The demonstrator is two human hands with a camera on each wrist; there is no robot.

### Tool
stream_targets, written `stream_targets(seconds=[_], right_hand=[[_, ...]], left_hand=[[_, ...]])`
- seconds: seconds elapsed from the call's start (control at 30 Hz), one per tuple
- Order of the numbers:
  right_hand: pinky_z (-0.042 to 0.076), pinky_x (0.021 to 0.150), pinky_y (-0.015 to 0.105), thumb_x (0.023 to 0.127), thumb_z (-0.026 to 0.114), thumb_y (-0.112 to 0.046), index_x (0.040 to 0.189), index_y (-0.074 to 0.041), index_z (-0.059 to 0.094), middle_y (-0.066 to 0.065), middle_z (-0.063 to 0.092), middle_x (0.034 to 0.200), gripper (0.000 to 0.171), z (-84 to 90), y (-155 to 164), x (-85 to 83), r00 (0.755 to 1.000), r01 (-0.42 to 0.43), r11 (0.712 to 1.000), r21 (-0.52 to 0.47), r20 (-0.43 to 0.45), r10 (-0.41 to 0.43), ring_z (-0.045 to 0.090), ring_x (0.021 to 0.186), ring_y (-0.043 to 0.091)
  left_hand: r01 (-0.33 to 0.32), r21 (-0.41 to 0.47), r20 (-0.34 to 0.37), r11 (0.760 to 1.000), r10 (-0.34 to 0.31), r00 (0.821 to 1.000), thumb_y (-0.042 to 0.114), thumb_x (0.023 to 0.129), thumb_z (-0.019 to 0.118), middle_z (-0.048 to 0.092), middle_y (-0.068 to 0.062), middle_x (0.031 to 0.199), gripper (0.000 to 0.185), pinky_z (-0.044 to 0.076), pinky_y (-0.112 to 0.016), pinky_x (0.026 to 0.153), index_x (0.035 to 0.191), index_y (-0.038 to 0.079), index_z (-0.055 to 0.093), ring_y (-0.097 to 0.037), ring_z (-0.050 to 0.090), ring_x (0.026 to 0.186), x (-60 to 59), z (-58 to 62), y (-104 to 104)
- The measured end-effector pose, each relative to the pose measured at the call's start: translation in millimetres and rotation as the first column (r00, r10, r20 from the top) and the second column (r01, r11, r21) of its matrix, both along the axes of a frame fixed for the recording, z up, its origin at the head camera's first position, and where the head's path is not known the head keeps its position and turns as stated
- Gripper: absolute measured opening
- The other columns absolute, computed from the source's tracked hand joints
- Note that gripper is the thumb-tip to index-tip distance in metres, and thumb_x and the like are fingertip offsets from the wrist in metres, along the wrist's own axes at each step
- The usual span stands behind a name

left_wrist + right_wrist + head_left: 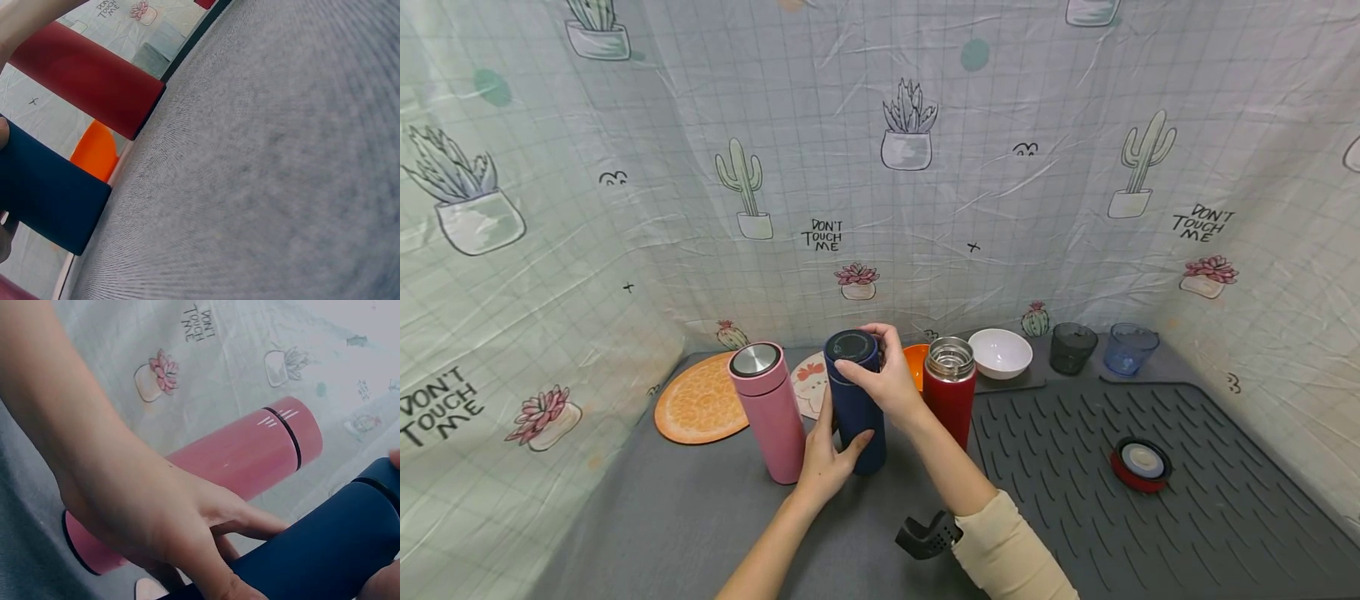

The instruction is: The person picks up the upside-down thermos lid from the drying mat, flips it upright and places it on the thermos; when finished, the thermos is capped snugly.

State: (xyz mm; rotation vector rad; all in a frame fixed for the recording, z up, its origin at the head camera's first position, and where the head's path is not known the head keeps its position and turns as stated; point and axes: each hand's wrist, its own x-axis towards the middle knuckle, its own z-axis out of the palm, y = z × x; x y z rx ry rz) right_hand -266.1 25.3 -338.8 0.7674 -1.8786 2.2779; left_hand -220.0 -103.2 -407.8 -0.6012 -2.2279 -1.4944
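A navy thermos stands upright on the grey table, its dark-topped lid in place. My left hand grips its body low down, thumb on the near side. Around the lid and upper edge curl the thumb and fingers of my right hand; its far fingers are partly hidden. Just left stands a closed pink thermos with a silver top, close to my left hand. To the right is a red thermos with its steel mouth uncovered. A red lid lies underside up on the ribbed mat.
The dark ribbed mat covers the table's right side. Along the back are an orange-slice placemat, a round patterned mat, an orange bowl, a white bowl, a dark cup and a blue cup.
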Motion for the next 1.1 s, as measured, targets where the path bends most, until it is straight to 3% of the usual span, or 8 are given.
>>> stream_targets(seconds=[0.1, 0.27, 0.47, 0.67, 0.83, 1.0, 1.1], right_hand=[[0.045, 0.090, 0.037, 0.082, 0.064, -0.007, 0.129, -0.005, 0.027, 0.017, 0.047, 0.119, 0.060, 0.9, 0.4, 0.0, 1.000, -0.013, 0.999, 0.032, 0.022, 0.013, 0.053, 0.102, 0.024], [0.036, 0.099, 0.045, 0.087, 0.047, -0.013, 0.137, -0.002, 0.029, 0.023, 0.045, 0.127, 0.055, 1.9, 3.6, -1.6, 0.996, -0.088, 0.995, 0.038, 0.020, 0.088, 0.050, 0.108, 0.028], [0.042, 0.094, 0.040, 0.084, 0.060, -0.010, 0.130, -0.005, 0.029, 0.017, 0.045, 0.121, 0.056, 3.0, 2.8, -2.9, 0.998, -0.037, 0.999, 0.039, 0.047, 0.036, 0.051, 0.104, 0.024], [0.035, 0.100, 0.042, 0.086, 0.049, -0.013, 0.137, 0.000, 0.028, 0.022, 0.044, 0.128, 0.057, 1.8, 4.7, -2.7, 0.995, -0.103, 0.994, 0.039, 0.013, 0.103, 0.049, 0.110, 0.025], [0.043, 0.092, 0.038, 0.083, 0.063, -0.010, 0.128, -0.004, 0.032, 0.017, 0.048, 0.118, 0.055, 0.4, 2.6, -2.6, 0.999, -0.020, 0.999, 0.040, 0.028, 0.019, 0.053, 0.102, 0.023], [0.036, 0.099, 0.044, 0.086, 0.051, -0.012, 0.136, -0.001, 0.030, 0.021, 0.047, 0.126, 0.056, -0.6, 4.0, -1.5, 0.997, -0.078, 0.996, 0.043, 0.032, 0.077, 0.049, 0.109, 0.027], [0.038, 0.097, 0.043, 0.085, 0.055, -0.012, 0.131, -0.001, 0.034, 0.020, 0.048, 0.123, 0.053, -1.1, 4.3, -1.5, 0.997, -0.062, 0.998, 0.025, 0.046, 0.060, 0.050, 0.107, 0.025]], left_hand=[[-0.003, -0.005, 0.011, 1.000, 0.004, 1.000, 0.006, 0.082, 0.067, 0.032, -0.021, 0.142, 0.086, 0.036, -0.048, 0.096, 0.146, 0.005, 0.009, -0.035, 0.046, 0.118, 0.4, 0.8, 0.0], [-0.004, 0.002, 0.020, 1.000, 0.004, 1.000, 0.006, 0.082, 0.067, 0.034, -0.022, 0.141, 0.087, 0.036, -0.049, 0.096, 0.146, 0.005, 0.009, -0.036, 0.047, 0.118, 0.8, 1.9, 0.4], [-0.001, -0.008, 0.003, 1.000, 0.001, 1.000, 0.005, 0.082, 0.067, 0.032, -0.021, 0.142, 0.087, 0.036, -0.047, 0.096, 0.146, 0.005, 0.009, -0.035, 0.046, 0.119, 1.0, 2.1, 0.0], [-0.005, -0.005, 0.003, 1.000, 0.005, 1.000, 0.005, 0.082, 0.067, 0.034, -0.022, 0.141, 0.087, 0.037, -0.048, 0.096, 0.146, 0.005, 0.009, -0.036, 0.047, 0.118, 0.7, 1.9, -0.4], [-0.011, -0.008, -0.014, 1.000, 0.011, 1.000, 0.003, 0.081, 0.068, 0.035, -0.021, 0.140, 0.087, 0.038, -0.046, 0.096, 0.146, 0.004, 0.010, -0.034, 0.048, 0.117, 0.4, 1.3, 0.2], [-0.015, -0.001, -0.019, 1.000, 0.015, 1.000, 0.003, 0.080, 0.069, 0.036, -0.021, 0.140, 0.087, 0.038, -0.047, 0.095, 0.146, 0.004, 0.012, -0.034, 0.049, 0.116, -0.2, 0.5, 1.0], [-0.013, 0.000, -0.023, 1.000, 0.013, 1.000, 0.003, 0.080, 0.068, 0.035, -0.021, 0.140, 0.087, 0.038, -0.048, 0.095, 0.146, 0.004, 0.011, -0.035, 0.049, 0.115, -0.4, -0.2, 1.4]])
